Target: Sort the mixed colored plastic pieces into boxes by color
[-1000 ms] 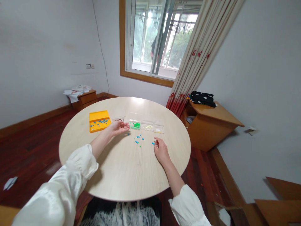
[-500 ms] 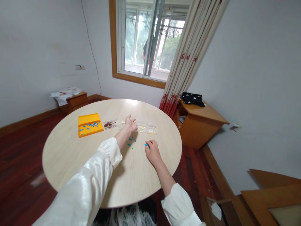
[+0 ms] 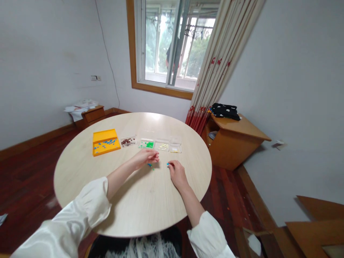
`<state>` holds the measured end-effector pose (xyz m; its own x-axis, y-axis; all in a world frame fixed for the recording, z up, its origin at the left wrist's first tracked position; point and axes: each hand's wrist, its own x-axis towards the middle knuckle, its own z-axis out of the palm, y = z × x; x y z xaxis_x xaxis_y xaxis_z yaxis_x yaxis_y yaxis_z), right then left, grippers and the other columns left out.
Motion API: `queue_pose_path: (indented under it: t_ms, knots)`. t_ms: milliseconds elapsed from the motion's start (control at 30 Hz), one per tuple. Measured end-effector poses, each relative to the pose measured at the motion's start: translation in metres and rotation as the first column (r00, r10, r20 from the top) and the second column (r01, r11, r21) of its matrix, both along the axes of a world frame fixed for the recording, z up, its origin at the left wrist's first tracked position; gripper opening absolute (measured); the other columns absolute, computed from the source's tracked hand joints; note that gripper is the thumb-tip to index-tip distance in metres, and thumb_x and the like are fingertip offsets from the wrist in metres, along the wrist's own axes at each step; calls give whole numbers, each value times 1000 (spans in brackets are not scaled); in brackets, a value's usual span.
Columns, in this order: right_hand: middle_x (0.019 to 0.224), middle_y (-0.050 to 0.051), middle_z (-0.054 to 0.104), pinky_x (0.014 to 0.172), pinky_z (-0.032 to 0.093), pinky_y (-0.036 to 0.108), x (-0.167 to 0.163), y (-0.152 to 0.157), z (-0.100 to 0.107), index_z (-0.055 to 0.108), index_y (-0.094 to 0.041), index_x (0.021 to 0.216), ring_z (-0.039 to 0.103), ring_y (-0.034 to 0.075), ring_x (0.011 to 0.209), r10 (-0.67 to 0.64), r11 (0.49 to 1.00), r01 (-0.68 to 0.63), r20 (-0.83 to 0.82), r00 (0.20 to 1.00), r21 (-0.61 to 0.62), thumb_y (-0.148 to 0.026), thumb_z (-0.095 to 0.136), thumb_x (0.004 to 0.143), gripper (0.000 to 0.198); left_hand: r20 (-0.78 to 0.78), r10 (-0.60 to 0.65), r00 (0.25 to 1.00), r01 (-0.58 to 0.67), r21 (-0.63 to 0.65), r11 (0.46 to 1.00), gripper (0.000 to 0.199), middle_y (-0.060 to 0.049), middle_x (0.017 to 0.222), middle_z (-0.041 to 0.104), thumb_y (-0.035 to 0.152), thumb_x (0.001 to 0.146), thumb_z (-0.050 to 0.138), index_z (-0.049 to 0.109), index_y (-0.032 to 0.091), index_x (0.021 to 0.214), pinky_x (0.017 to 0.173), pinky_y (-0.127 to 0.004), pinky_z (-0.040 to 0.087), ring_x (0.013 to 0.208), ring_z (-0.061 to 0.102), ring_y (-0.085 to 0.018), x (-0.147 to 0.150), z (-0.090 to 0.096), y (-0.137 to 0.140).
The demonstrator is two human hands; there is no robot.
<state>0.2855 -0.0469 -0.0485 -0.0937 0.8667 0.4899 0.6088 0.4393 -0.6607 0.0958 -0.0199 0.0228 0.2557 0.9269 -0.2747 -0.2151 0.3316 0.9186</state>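
Note:
My left hand (image 3: 145,158) hovers over a small scatter of loose blue and green pieces (image 3: 150,165) on the round table (image 3: 129,200). Its fingers point right, loosely curled and a little apart, and nothing shows in them. Close to the tabletop, my right hand (image 3: 177,174) pinches a small blue piece (image 3: 168,164) between thumb and fingertips. Beyond the hands, a clear box of green pieces (image 3: 147,144) stands with its lid up. To its right are a clear box of pale yellow pieces (image 3: 162,146) and another clear box (image 3: 175,148) with a little yellow in it.
At the left of the row lie an open yellow case (image 3: 106,142) with blue pieces and a clear box of dark brown pieces (image 3: 128,142). A wooden cabinet (image 3: 233,143) with a black patterned cloth stands right of the table, beside a long curtain (image 3: 215,68).
My left hand has drawn back from the clear boxes toward me, uncovering the green pieces and now partly covering the loose ones. My right hand stays nearly in place with the blue piece.

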Motion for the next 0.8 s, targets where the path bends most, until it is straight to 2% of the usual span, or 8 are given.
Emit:
queue_pose_path:
  t_ms: [100, 167, 267, 400, 500, 800]
  knots:
    - [84, 7, 65, 70, 48, 31, -3, -6, 8, 61, -18, 84, 60, 18, 78, 56, 998, -55, -45, 997, 24, -18, 46, 84, 15, 22, -90, 996, 91, -77, 993, 10, -14, 81, 69, 13, 78, 60, 65, 6, 83, 74, -28, 54, 69, 66, -14, 2, -13, -23]
    - [83, 7, 65, 69, 49, 30, -6, -9, 11, 62, -18, 86, 60, 17, 78, 107, 993, -105, -54, 993, 48, -19, 46, 84, 15, 78, -101, 992, 109, -99, 989, 12, -15, 88, 70, 13, 77, 62, 65, 7, 87, 77, -29, 54, 73, 67, -15, 8, -16, -33]
    - [83, 6, 65, 67, 49, 28, -8, -13, 14, 62, -18, 86, 60, 16, 77, 159, 984, -152, -75, 984, 89, -18, 46, 84, 16, 105, -111, 988, 119, -70, 990, 11, -13, 84, 71, 11, 75, 65, 67, 7, 84, 79, -27, 53, 74, 68, -14, 20, -18, -40]
    - [82, 5, 65, 64, 49, 27, -10, -15, 15, 62, -18, 86, 60, 15, 75, 179, 979, -168, -93, 980, 113, -20, 48, 84, 14, 72, -13, 997, 12, 8, 1000, 5, -10, 69, 70, 9, 70, 69, 67, 8, 74, 73, -27, 53, 63, 66, -13, 29, -25, -39]
    - [81, 5, 66, 65, 49, 27, -10, -16, 15, 63, -19, 88, 60, 15, 73, 193, 976, -183, -78, 978, 116, -22, 50, 85, 13, 69, 36, 997, -38, 32, 999, 7, -9, 61, 68, 9, 67, 72, 65, 9, 68, 64, -26, 53, 57, 65, -13, 28, -29, -38]
    - [85, 7, 65, 70, 51, 30, -12, -14, 10, 59, -17, 103, 60, 16, 76, 115, 989, -111, -35, 993, 100, -22, 47, 86, 22, 97, 173, 980, -174, 0, 985, 7, -10, 68, 70, 3, 73, 63, 63, 9, 68, 63, -25, 54, 57, 64, -12, 4, -21, -33]
